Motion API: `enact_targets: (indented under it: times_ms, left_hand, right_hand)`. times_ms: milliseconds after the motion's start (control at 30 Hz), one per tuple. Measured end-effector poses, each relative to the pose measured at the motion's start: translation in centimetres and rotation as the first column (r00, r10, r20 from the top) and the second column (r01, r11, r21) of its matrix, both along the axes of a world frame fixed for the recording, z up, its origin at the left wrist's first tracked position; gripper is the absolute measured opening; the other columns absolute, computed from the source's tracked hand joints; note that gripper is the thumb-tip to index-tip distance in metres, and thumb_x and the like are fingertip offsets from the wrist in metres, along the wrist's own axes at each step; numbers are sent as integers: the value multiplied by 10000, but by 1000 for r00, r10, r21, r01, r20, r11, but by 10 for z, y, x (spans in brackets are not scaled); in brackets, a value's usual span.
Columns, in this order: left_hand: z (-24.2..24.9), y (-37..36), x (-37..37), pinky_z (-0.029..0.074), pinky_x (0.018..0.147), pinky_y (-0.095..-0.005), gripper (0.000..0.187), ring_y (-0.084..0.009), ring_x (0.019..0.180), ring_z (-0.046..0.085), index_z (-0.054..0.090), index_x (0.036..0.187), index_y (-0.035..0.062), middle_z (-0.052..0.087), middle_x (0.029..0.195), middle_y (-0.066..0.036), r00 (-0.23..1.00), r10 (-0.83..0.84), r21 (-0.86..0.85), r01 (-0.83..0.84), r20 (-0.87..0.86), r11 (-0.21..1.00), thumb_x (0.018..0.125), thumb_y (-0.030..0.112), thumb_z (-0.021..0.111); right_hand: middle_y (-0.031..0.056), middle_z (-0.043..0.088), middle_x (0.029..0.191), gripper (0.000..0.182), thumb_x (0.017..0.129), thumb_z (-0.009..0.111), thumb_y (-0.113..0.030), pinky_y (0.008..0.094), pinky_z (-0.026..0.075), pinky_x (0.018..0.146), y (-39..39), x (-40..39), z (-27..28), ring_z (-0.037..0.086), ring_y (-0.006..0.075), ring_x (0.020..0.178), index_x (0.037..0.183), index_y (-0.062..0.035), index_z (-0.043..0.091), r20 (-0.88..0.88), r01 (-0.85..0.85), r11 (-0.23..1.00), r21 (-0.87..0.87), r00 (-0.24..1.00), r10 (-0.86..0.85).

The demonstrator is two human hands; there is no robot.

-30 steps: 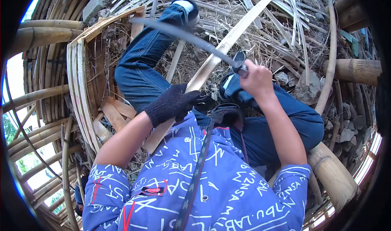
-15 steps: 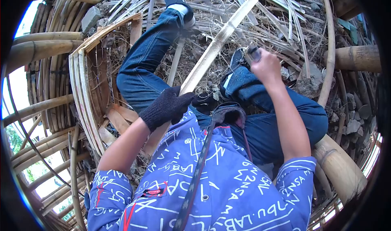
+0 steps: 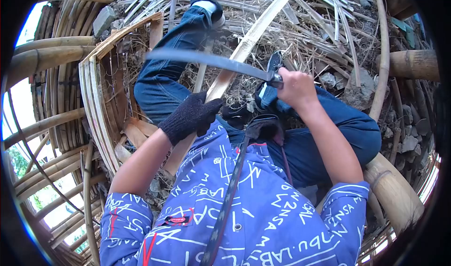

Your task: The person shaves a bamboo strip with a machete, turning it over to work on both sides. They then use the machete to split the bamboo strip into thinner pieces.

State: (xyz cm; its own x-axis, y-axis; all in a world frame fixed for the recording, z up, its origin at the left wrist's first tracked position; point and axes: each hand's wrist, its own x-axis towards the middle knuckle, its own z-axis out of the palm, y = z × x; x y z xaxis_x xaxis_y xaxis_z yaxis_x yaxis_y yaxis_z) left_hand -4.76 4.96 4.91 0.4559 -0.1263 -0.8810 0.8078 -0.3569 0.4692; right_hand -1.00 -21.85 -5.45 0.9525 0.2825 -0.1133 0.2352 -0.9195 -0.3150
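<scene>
My left hand [image 3: 190, 116], in a black knitted glove, is wrapped round a long pale bamboo slat [image 3: 264, 27]. The slat runs slantwise from beside my body, up between my legs towards the top of the view. Bare and closed, my right hand [image 3: 298, 88] grips the short handle of a machete [image 3: 209, 59]. Its long, slightly curved blade points left and crosses over the slat beyond my gloved fingers; the blade's far end is blurred. An open-mouthed dark pouch [image 3: 266, 129] on a strap lies at my waist.
Split bamboo strips [image 3: 329, 19] litter the ground ahead. Left of my leg stands a bundle of bent pale slats [image 3: 96, 108]. Thick bamboo poles [image 3: 392, 191] frame both sides. Rubble stones [image 3: 359, 87] lie at the right, and a grey block [image 3: 104, 21] sits upper left.
My right hand has moved left and a little towards me, bringing the machete blade across the slat. My left hand keeps its hold; the slat's far end has shifted slightly left.
</scene>
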Motion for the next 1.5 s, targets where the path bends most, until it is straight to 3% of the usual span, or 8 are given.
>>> enact_targets:
  times_ms: [167,500,700,1000,1100,1167,1267,1500]
  left_hand:
    - [4,4,-9,385,360,-270,316,-115,417,481,520,928,-6,486,584,-23,999,-32,69,30,19,997,912,303,587]
    - [-5,4,-9,365,362,-261,265,-100,408,456,489,854,52,454,569,1,994,-104,92,101,30,991,917,292,581]
    - [-19,17,-33,385,375,-282,355,-114,421,486,548,847,-25,515,572,-30,996,-44,89,37,79,995,884,319,630]
    - [26,40,-69,474,594,-309,355,-107,667,601,631,1045,-30,658,719,-85,945,-235,375,136,230,917,872,280,619]
    - [23,34,-74,398,438,-281,299,-95,502,534,634,989,-29,587,611,-29,930,-241,370,129,278,920,875,247,628]
    - [27,21,-66,431,497,-318,329,-129,554,569,619,1037,-31,598,633,-44,960,-186,318,113,208,941,873,254,634]
    - [25,11,-62,484,704,-432,348,-413,836,644,617,1043,-26,638,865,-279,834,-393,401,231,388,886,875,279,606]
    - [23,11,-58,480,706,-447,348,-425,850,634,610,1041,-27,632,860,-283,867,-402,444,248,294,861,879,281,601]
  right_hand:
    - [190,673,782,157,767,608,-188,461,538,710,-32,46,-16,674,358,791,874,-76,635,-55,327,942,-74,942,-331]
    - [144,658,683,468,667,730,-563,444,533,643,16,0,21,664,330,697,698,-103,652,-175,115,956,271,982,-69]
    - [202,670,780,213,692,658,-226,450,535,721,29,-6,5,668,354,771,794,-39,673,-273,0,996,94,962,26]
    - [140,653,637,314,672,759,-340,374,520,633,17,-6,26,666,286,651,674,-35,686,-310,109,941,321,951,-5]
    - [194,669,755,312,685,714,-364,432,531,728,17,0,22,658,357,770,688,-54,685,-430,195,916,351,902,-27]
    - [199,661,732,273,679,695,-312,428,531,729,12,-1,12,653,366,764,679,-39,671,-433,228,902,366,900,-52]
    - [219,652,720,220,663,644,-237,433,528,737,1,-1,7,651,380,755,697,-23,674,-506,316,901,296,852,-132]
    - [230,651,711,226,683,645,-222,422,533,694,-42,32,-20,662,375,722,722,-3,680,-439,477,868,139,815,-378]
